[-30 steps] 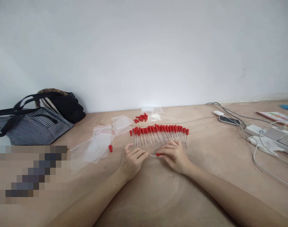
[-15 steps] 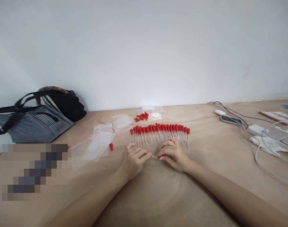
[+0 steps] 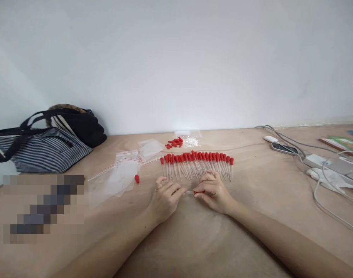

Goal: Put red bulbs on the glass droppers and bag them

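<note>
Between my two hands lies a clear dropper tube (image 3: 190, 192), level and just above or on the table. My left hand (image 3: 168, 197) pinches its left part between thumb and fingers. On the right end sits a red rubber bulb (image 3: 198, 192), gripped by the thumb and fingertips of my right hand (image 3: 214, 193); how far the tube goes into it is hidden. Just beyond my hands is a fanned row of droppers (image 3: 205, 156), red bulbs pointing away. One more red-topped dropper (image 3: 137, 179) rests left of my left hand.
Loose red bulbs (image 3: 174, 143) and thin clear tubes (image 3: 191, 143) lie behind the row. Clear zip bags (image 3: 122, 175) spread to the left, near a striped bag (image 3: 50, 150). Cables, a black device (image 3: 284, 148) and a power strip (image 3: 341, 165) occupy the right side.
My hands stay almost in place, with the tube and bulb still between them. The right fingers have shifted slightly around the bulb. The view has moved a little.
</note>
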The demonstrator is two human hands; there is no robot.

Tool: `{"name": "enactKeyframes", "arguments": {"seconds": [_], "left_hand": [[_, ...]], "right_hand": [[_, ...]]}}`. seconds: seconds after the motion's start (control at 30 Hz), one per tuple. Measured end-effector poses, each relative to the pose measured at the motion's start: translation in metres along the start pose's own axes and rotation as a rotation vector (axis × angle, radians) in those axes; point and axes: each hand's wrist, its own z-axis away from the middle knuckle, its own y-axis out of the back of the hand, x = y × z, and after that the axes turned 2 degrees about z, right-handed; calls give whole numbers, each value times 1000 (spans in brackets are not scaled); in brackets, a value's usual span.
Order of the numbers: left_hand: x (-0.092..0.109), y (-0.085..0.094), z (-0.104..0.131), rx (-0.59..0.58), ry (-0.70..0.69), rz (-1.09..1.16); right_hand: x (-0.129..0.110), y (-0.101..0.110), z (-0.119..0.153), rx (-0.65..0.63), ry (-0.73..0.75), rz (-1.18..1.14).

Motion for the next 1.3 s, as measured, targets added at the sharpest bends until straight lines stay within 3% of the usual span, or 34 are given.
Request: {"name": "enactKeyframes", "arguments": {"seconds": [0.4, 0.7, 1.3], "left_hand": [[6, 0, 3, 38, 25, 36], [2, -4, 2, 3, 65, 132], [9, 3, -1, -108, 160, 170]], "right_hand": [[-8, -3, 1, 108, -48, -29], [2, 16, -8, -119, -29, -314], [-12, 8, -7, 176, 147, -87]]}}
